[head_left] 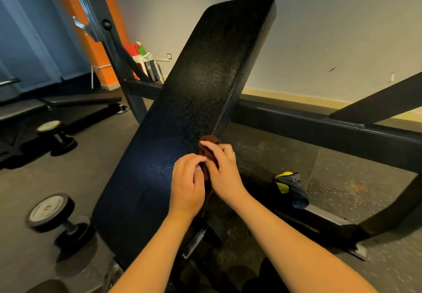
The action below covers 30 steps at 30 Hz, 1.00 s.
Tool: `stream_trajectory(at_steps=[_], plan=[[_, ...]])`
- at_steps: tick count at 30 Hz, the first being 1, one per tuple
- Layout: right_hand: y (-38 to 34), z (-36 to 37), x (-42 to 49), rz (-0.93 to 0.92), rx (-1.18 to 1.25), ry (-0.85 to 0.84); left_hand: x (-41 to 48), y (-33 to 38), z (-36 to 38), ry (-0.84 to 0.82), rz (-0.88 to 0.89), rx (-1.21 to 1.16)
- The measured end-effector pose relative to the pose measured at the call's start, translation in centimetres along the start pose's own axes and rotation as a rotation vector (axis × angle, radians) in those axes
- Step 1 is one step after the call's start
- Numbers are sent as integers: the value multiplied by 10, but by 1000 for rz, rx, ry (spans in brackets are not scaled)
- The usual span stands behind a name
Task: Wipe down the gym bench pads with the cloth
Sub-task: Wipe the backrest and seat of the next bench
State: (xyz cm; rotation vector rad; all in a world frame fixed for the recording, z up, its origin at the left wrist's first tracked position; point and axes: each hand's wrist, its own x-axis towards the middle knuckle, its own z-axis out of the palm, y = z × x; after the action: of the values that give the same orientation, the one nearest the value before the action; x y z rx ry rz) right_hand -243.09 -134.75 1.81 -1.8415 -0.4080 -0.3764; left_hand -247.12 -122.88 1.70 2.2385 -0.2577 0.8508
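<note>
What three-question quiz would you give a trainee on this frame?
1. True or false: the cloth sits at the right edge of the bench pad.
2. Of the left hand and the right hand, which grips the cloth? A. the left alone; B. the right alone; C. both.
3. Short answer: what weights lie on the floor to the left of the bench pad?

Key: 1 true. 2 C. 3 dumbbells.
</note>
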Motion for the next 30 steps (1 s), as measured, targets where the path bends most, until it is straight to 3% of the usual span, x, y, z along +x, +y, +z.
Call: stream_trajectory(at_steps=[4,8,13,15,20,24,30], plan=[[-11,-9,33,69,35,158,0,1,1,26,-27,9],[-6,11,17,68,38,112,2,1,1,22,4,32],[6,18,-23,-21,42,-43,-26,-6,-6,47,-117,150],[8,7,-11,-56,-37,-24,-39,-14,-8,32,-121,182],[4,9,6,32,84,81,-39,-11,-6,63,-157,173],[11,29,-23,25,112,23,-44,-15,-7,95,-123,189],[13,27,-60,-44,78,-198,-94,-5,-5,177,-339,247]])
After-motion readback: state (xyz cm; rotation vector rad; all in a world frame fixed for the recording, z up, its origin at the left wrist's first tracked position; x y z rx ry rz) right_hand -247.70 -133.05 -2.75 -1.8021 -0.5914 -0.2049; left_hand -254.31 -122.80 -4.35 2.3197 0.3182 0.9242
